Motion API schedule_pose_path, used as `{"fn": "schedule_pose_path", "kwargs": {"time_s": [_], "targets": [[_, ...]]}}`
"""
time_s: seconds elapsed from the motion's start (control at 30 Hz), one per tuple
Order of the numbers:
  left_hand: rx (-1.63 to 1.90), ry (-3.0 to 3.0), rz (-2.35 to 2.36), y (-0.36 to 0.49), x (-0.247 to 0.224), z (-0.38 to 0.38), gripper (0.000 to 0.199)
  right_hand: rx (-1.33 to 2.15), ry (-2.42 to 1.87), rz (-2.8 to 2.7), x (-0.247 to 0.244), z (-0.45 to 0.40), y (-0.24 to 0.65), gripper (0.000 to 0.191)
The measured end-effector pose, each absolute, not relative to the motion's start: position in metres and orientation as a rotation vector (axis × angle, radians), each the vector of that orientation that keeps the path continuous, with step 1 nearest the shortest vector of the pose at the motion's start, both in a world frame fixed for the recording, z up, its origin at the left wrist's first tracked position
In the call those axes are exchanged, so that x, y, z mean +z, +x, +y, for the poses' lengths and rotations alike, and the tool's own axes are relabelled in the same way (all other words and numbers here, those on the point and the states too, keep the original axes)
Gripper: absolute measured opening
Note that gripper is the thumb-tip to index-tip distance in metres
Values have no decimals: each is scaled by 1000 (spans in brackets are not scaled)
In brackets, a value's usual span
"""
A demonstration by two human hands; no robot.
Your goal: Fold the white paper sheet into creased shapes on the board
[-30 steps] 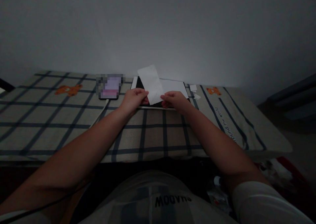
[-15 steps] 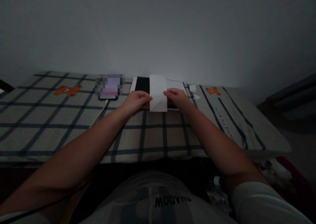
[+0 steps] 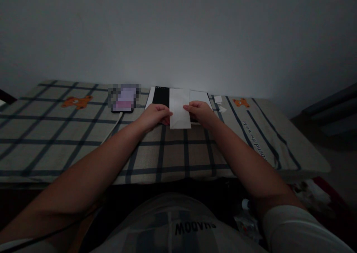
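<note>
A white strip of paper (image 3: 180, 115) is held upright-lengthwise between both hands, above a black and white flat item (image 3: 161, 96) that lies near the wall. My left hand (image 3: 158, 114) pinches the paper's left edge between thumb and fingers. On the opposite edge, my right hand (image 3: 198, 110) has its thumb and fingers closed on the same paper. The flat item is partly hidden behind the paper and hands. Two small white paper pieces (image 3: 218, 99) lie just right of it on the checked cloth.
A phone (image 3: 125, 99) with a blurred-out screen lies to the left, a white cable (image 3: 112, 127) running from it. The checked tablecloth (image 3: 173, 156) meets a pale wall behind. Below the table's right part is a clear plastic bottle (image 3: 247, 217).
The paper has tilted and shifted slightly toward me, so its top edge sits lower and its bottom edge nearer. Both hands keep their hold with only slight movement.
</note>
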State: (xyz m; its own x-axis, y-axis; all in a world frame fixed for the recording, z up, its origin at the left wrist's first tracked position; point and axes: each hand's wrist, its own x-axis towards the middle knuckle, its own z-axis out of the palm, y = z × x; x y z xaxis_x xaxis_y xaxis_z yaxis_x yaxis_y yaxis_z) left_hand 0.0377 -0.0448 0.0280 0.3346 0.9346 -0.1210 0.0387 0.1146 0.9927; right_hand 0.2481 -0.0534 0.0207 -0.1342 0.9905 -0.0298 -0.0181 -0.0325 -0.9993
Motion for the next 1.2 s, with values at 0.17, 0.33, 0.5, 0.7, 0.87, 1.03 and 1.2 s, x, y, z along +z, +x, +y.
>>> {"fn": "schedule_pose_path", "kwargs": {"time_s": [0.17,0.33,0.5,0.7,0.87,1.03,1.2], "targets": [[987,1255,1041,38,28,-45,14,1332,-1165,-1262,19,-53,247,35],[1021,1223,1092,39,31,-44,14,1423,-1127,-1225,18,-54,247,33],[991,1216,1125,41,31,-45,16,1437,-1119,-1227,16,-52,249,32],[994,1207,1152,41,30,-44,17,1335,-1146,-1223,15,-51,247,30],[1032,1192,1106,40,27,-40,13,1335,-1182,-1229,19,-54,244,26],[1091,1177,1074,39,27,-38,14,1407,-1161,-1187,22,-56,243,24],[1088,1206,1123,41,29,-41,16,1384,-1163,-1184,21,-53,243,24]]}}
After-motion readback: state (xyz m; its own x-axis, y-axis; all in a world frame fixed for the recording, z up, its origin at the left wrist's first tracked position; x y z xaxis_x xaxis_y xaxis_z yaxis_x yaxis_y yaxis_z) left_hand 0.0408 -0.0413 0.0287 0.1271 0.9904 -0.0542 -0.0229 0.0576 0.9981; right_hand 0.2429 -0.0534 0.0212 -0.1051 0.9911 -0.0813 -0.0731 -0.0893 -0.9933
